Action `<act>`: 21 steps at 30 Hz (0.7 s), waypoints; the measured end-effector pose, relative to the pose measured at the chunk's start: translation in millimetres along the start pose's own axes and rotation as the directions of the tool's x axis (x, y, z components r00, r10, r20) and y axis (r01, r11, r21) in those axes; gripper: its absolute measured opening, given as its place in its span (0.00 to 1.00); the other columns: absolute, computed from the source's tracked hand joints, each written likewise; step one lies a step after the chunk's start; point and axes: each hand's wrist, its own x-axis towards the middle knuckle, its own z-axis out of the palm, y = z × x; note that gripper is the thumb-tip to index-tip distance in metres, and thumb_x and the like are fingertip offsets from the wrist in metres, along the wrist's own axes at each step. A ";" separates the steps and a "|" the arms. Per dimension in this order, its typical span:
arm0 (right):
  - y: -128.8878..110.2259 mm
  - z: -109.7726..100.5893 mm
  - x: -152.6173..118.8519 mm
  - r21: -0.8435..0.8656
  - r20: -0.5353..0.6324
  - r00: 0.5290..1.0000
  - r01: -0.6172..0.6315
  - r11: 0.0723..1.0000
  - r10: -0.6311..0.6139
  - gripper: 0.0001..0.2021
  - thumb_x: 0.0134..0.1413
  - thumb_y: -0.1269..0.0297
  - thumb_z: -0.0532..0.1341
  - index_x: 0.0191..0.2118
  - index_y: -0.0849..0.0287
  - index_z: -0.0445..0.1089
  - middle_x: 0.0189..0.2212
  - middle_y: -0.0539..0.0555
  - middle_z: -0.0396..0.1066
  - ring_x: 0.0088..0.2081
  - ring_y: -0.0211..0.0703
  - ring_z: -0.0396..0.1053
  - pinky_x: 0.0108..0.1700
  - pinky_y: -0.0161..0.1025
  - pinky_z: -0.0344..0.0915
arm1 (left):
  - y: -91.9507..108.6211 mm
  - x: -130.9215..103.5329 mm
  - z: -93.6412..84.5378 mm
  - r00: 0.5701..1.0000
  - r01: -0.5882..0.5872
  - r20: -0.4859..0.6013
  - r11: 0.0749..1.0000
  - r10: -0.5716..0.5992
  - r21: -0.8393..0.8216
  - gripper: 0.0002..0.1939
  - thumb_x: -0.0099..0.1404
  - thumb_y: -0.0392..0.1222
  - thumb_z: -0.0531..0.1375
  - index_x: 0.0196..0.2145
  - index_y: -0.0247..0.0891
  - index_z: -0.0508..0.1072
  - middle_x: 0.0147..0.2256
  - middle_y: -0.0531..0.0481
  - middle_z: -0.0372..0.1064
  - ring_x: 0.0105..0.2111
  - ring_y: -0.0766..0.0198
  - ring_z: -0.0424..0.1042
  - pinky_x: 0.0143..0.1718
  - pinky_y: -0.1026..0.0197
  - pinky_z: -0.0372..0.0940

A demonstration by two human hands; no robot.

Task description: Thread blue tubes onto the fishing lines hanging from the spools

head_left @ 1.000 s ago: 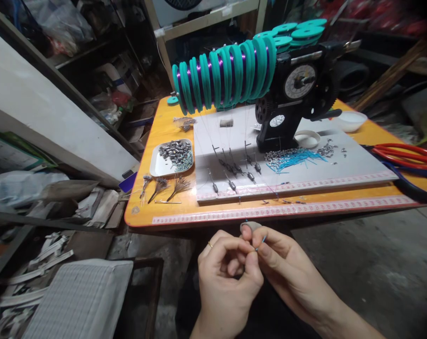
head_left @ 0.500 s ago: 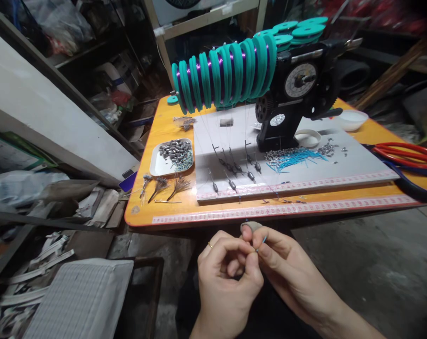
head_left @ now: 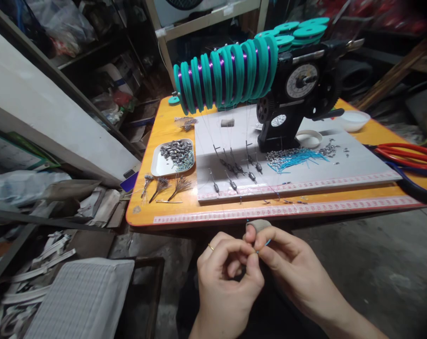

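In front of the table edge, my left hand (head_left: 229,278) and my right hand (head_left: 287,261) meet with fingertips pinched together. A thin blue strip (head_left: 268,242) sticks out between the thumb and forefinger of my right hand. My left thumb and forefinger close on something tiny at the same spot, mostly hidden by the fingers. A beige wrap (head_left: 260,225) covers a fingertip behind the pinch. Beyond the hands, several dark sinkers (head_left: 252,176) hang or lie on thin lines over the grey board (head_left: 213,136).
Teal spools (head_left: 218,77) wound with purple line sit on a black winding machine (head_left: 280,127). A white tray (head_left: 157,165) holds dark sinkers. Blue strips (head_left: 298,160) and small metal parts lie on the board. Red-handled scissors (head_left: 407,153) rest at the right.
My right-hand fingers have shifted slightly, and less of the blue strip shows above them. The view has moved a little; both hands stay pinched together.
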 end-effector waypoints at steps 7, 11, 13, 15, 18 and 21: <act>-5.5 -2.3 0.6 -0.022 0.004 1.000 -0.013 1.000 0.013 0.03 0.59 0.63 0.65 0.34 0.52 0.73 0.42 0.49 0.68 0.40 0.37 0.72 0.45 0.35 0.69 | -2.3 -0.4 -1.5 0.998 -0.056 -0.008 0.998 0.056 0.013 0.07 0.61 0.28 0.61 0.32 0.39 0.73 0.26 0.56 0.65 0.20 0.72 0.59 0.21 0.68 0.59; -5.5 -5.3 1.3 -0.095 -0.048 0.999 0.006 0.995 -0.011 0.03 0.59 0.64 0.65 0.33 0.53 0.74 0.41 0.48 0.69 0.41 0.33 0.69 0.43 0.27 0.65 | -9.2 1.2 -3.9 0.968 -0.251 -0.006 0.966 0.252 0.059 0.11 0.61 0.26 0.63 0.38 0.38 0.77 0.31 0.50 0.73 0.30 0.67 0.72 0.31 0.66 0.68; -4.8 -6.9 1.8 -0.113 -0.053 0.999 0.000 0.994 -0.006 0.03 0.59 0.64 0.65 0.33 0.53 0.75 0.40 0.48 0.70 0.40 0.32 0.68 0.42 0.26 0.65 | -13.2 2.3 -5.9 0.933 -0.358 0.003 0.928 0.359 0.107 0.14 0.61 0.24 0.63 0.42 0.38 0.77 0.32 0.50 0.74 0.32 0.66 0.72 0.34 0.63 0.69; -3.8 -8.3 1.7 -0.108 -0.059 0.998 -0.012 0.994 0.006 0.02 0.59 0.64 0.65 0.34 0.53 0.74 0.39 0.48 0.70 0.40 0.33 0.69 0.43 0.27 0.65 | -15.7 3.1 -8.2 0.908 -0.415 0.027 0.891 0.418 0.182 0.18 0.60 0.25 0.65 0.47 0.37 0.75 0.32 0.51 0.74 0.33 0.64 0.71 0.39 0.57 0.67; -2.6 -9.3 0.7 -0.121 -0.097 0.995 -0.002 0.993 -0.010 0.02 0.58 0.64 0.66 0.34 0.53 0.74 0.40 0.48 0.70 0.41 0.34 0.70 0.44 0.28 0.66 | -15.5 3.0 -11.0 0.914 -0.395 0.032 0.868 0.404 0.301 0.19 0.60 0.26 0.65 0.48 0.36 0.72 0.31 0.53 0.75 0.34 0.62 0.71 0.47 0.50 0.62; -3.5 -7.1 -0.4 -0.152 -0.116 0.993 0.012 0.988 -0.030 0.02 0.58 0.64 0.66 0.33 0.53 0.75 0.41 0.49 0.70 0.40 0.34 0.70 0.44 0.29 0.67 | -12.5 1.7 -10.9 0.927 -0.357 0.011 0.871 0.375 0.337 0.11 0.60 0.24 0.61 0.35 0.38 0.70 0.27 0.55 0.71 0.31 0.63 0.70 0.42 0.52 0.61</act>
